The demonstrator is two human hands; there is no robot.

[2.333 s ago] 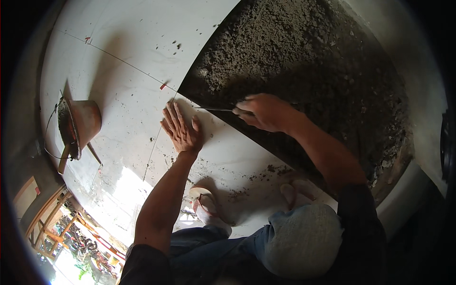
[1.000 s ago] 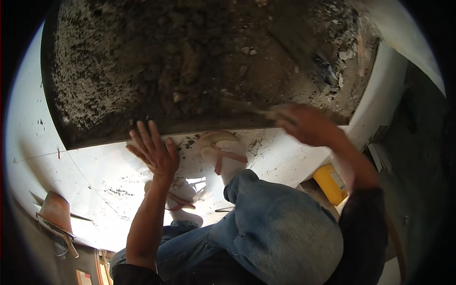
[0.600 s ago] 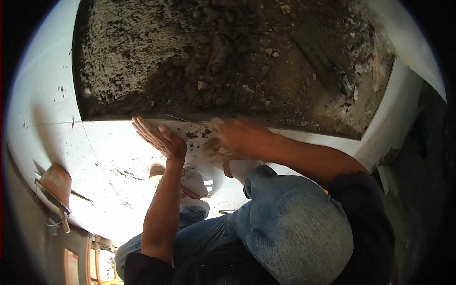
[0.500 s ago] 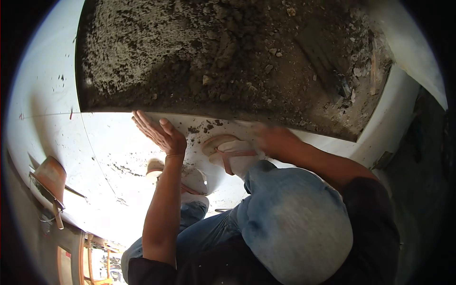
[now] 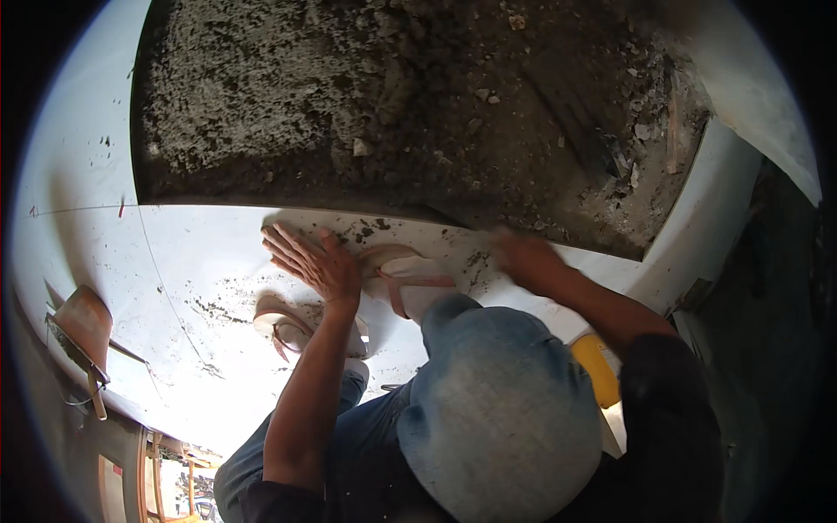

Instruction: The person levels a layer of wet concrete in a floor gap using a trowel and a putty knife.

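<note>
My left hand point(image 5: 309, 261) lies flat, fingers stretched, on the white tile point(image 5: 205, 244) just short of the dark mortar bed point(image 5: 349, 105). Right of it my right hand point(image 5: 523, 257), blurred, is closed on a thin metal tool point(image 5: 466, 224), whose blade runs along the tile's edge against the mortar; its shape is unclear. Mortar crumbs are scattered on the tile near both hands. My feet in sandals point(image 5: 392, 270) are just below the left hand.
A bucket point(image 5: 83, 322) with a wooden-handled tool stands on tiles at the left. A yellow container point(image 5: 593, 370) is partly hidden by my right arm. A curved-looking pale wall point(image 5: 758, 96) is at upper right, rubble in the bed beside it, wooden furniture point(image 5: 166, 475) at lower left.
Since half a second ago my left hand has slid right along the tile and my right hand has moved slightly right with the tool. Earlier the view swung round from the bed's corner.
</note>
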